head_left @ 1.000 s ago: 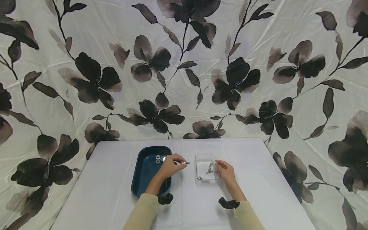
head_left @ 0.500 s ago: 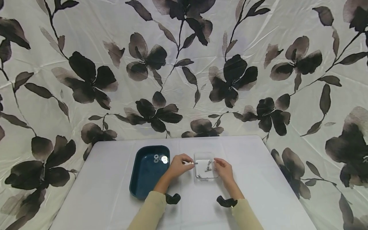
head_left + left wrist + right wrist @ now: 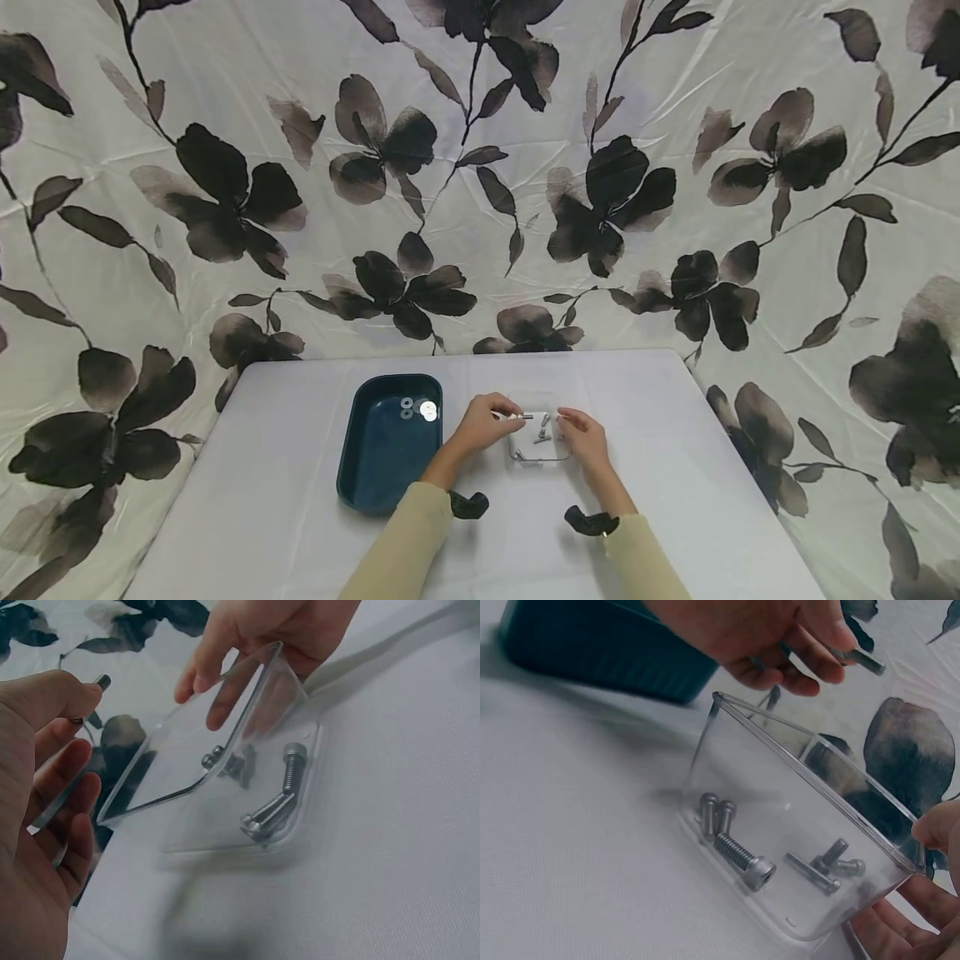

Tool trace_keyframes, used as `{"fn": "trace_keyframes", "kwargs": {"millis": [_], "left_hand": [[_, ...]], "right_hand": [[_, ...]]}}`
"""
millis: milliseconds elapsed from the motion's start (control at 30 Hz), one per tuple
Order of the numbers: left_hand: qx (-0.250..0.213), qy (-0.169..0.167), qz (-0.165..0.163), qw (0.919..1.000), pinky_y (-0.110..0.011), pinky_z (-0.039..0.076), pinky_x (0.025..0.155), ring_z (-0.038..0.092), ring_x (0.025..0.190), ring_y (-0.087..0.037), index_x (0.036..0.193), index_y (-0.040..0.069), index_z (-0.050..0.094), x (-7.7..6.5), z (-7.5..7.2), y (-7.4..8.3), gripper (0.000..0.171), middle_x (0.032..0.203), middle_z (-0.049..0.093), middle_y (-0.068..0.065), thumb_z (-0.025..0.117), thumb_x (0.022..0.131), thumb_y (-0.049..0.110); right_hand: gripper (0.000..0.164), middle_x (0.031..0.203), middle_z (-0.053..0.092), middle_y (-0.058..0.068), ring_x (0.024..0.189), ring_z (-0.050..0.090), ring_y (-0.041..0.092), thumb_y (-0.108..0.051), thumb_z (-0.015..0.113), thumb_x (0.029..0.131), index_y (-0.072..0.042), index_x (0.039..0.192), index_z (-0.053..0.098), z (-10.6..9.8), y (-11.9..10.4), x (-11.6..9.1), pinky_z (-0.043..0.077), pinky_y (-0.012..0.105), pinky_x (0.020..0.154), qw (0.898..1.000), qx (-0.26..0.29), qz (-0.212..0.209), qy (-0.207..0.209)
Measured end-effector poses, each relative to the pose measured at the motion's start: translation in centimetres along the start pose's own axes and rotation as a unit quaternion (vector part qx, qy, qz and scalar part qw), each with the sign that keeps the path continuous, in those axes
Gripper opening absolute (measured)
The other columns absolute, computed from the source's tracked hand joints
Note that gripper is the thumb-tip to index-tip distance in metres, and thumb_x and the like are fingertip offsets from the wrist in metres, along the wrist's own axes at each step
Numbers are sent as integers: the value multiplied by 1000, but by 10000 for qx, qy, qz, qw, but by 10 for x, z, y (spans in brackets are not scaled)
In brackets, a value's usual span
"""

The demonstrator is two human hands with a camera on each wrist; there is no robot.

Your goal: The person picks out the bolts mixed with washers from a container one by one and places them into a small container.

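Observation:
My left hand (image 3: 482, 425) pinches a small metal bolt (image 3: 866, 661) between thumb and fingers, its shank pointing right over the left part of a clear plastic box (image 3: 543, 459). The end inside the fingers is hidden. At the box's right side, my right hand (image 3: 587, 440) grips the wall, thumb at the rim and fingers underneath in the right wrist view. Several loose metal bolts lie inside the box, among them a thick socket-head bolt (image 3: 742, 859) and a thinner bolt (image 3: 814, 872). In the left wrist view the left hand (image 3: 45, 772) is beside the box's open top.
A dark blue tray (image 3: 378, 458) stands left of the box. Several flat washers (image 3: 407, 403) and a shiny disc (image 3: 428, 409) lie in its far right corner. A white cloth covers the table (image 3: 637, 417); a floral curtain (image 3: 525, 250) hangs behind.
My left hand has moved right, away from above the tray, carrying the bolt to the clear box. My right hand has stayed at the box's right side.

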State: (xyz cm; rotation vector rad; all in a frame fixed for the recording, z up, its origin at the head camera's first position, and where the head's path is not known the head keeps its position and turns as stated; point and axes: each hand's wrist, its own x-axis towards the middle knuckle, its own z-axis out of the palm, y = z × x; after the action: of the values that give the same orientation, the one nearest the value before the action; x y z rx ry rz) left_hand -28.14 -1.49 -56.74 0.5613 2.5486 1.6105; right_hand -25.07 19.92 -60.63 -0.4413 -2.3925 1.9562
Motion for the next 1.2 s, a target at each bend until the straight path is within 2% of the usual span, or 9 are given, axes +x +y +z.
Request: {"fn": "trace_keyframes", "kwargs": {"millis": [133, 400, 633, 833, 1000, 1200], "left_hand": [[-113, -71, -34, 9999, -32, 49, 78, 57, 89, -14, 91, 13, 76, 4, 4, 0, 10, 90, 65, 6, 77, 83, 20], [-112, -208, -162, 9996, -34, 49, 78, 58, 91, -16, 92, 15, 76, 10, 13, 5, 13, 93, 65, 7, 76, 84, 25], [-67, -289, -229, 9993, -34, 49, 77, 58, 91, -16, 90, 14, 76, 9, 20, 3, 10, 92, 66, 6, 78, 82, 21], [-60, -322, -261, 9991, -36, 49, 82, 59, 93, -15, 94, 12, 77, 9, 24, 6, 16, 94, 66, 7, 77, 83, 24], [6, -274, -281, 9992, -37, 49, 81, 60, 94, -16, 92, 14, 77, 9, 25, 7, 12, 94, 67, 7, 78, 82, 22], [29, -286, -254, 9993, -38, 49, 82, 60, 95, -19, 95, 9, 77, 11, 28, 4, 15, 96, 68, 4, 76, 84, 19]], "right_hand": [[32, 123, 62, 14, 104, 62, 25, -22, 61, 94, -11, 124, 65, 0, 1, 0, 51, 33, 83, 10000, 27, -22, -8], [32, 121, 62, 14, 100, 62, 24, -25, 61, 95, -12, 124, 65, -3, 3, 2, 51, 31, 77, 9998, -120, -134, 75], [32, 119, 64, 12, 95, 63, 22, -25, 62, 95, -13, 124, 65, -1, 5, 0, 51, 30, 72, 9999, -118, -4, 19], [31, 118, 65, 12, 95, 64, 24, -23, 62, 95, -12, 123, 66, 0, 4, 0, 52, 31, 72, 10000, -40, -57, 66], [32, 117, 65, 14, 95, 65, 25, -24, 62, 95, -11, 123, 65, 0, 3, -1, 52, 30, 71, 9998, -125, -119, 52], [32, 117, 64, 14, 91, 64, 22, -24, 63, 94, -12, 123, 66, -2, 4, 0, 50, 29, 67, 10000, -58, -57, 32]]}}
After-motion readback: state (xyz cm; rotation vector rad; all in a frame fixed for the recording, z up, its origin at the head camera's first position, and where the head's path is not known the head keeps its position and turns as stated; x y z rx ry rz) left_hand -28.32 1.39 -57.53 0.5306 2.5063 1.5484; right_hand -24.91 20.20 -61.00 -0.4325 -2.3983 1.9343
